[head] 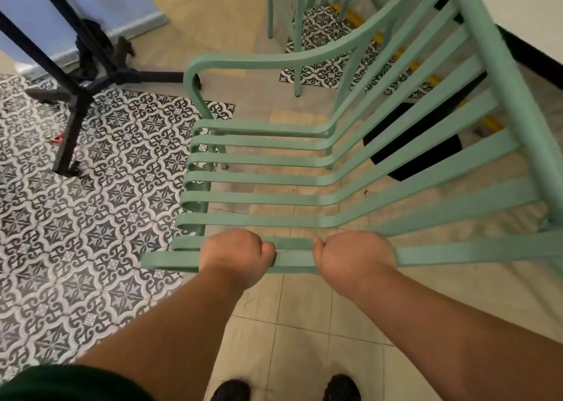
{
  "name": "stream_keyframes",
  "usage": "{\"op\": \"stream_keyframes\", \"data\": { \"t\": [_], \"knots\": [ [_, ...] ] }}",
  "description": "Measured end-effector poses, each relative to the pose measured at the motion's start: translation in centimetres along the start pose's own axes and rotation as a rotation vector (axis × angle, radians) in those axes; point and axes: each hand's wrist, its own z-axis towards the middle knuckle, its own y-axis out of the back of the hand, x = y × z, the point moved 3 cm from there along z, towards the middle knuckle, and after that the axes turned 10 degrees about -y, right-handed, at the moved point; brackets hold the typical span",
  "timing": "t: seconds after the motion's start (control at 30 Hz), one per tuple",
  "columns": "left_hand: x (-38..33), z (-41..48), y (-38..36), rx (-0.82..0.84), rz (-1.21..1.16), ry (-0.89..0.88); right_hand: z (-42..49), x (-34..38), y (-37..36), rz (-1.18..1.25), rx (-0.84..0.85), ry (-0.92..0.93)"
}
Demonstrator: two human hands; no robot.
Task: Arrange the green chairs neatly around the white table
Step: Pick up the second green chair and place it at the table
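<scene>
Left hand (236, 256), right hand (350, 262), both wrapped round nearest bar of green chair (274, 199)

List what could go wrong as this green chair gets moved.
The left hand and right hand both grip one side bar of the green chair, so it may twist. Its front sits near the black table base and could strike it. A second green chair crowds the far side.

Patterned black-and-white tiles (76, 233) adjoin plain beige floor tiles (304, 333).
</scene>
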Motion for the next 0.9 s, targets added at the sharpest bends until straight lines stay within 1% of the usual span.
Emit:
{"op": "stream_keyframes", "data": {
  "t": [0.13, 0.27, 0.37, 0.47, 0.57, 0.7, 0.9],
  "knots": [
    [0.2, -0.1, 0.2, -0.016, -0.029, -0.026, -0.1, 0.0, 0.1, -0.013, 0.029, -0.004],
    [1.0, 0.2, 0.5, -0.015, -0.032, -0.052, 0.1, 1.1, 0.2, -0.085, 0.091, 0.008],
    [2.1, 0.5, 0.9, -0.019, -0.016, -0.071, 0.0, 2.1, 0.7, -0.046, 0.110, -0.041],
    [4.2, 1.0, 1.2, -0.028, 0.005, -0.083, -0.5, 3.6, 1.5, 0.018, 0.107, -0.044],
    [6.9, 1.8, 1.6, -0.037, 0.057, -0.129, -0.9, 5.9, 2.1, 0.040, 0.146, -0.020],
    [10.2, 2.9, 2.5, -0.046, 0.119, -0.156, -0.9, 9.2, 2.9, 0.038, 0.085, 0.030],
    [11.4, 3.5, 3.0, -0.065, 0.160, -0.166, -0.7, 10.2, 3.7, 0.085, 0.089, -0.028]
  ]
}}
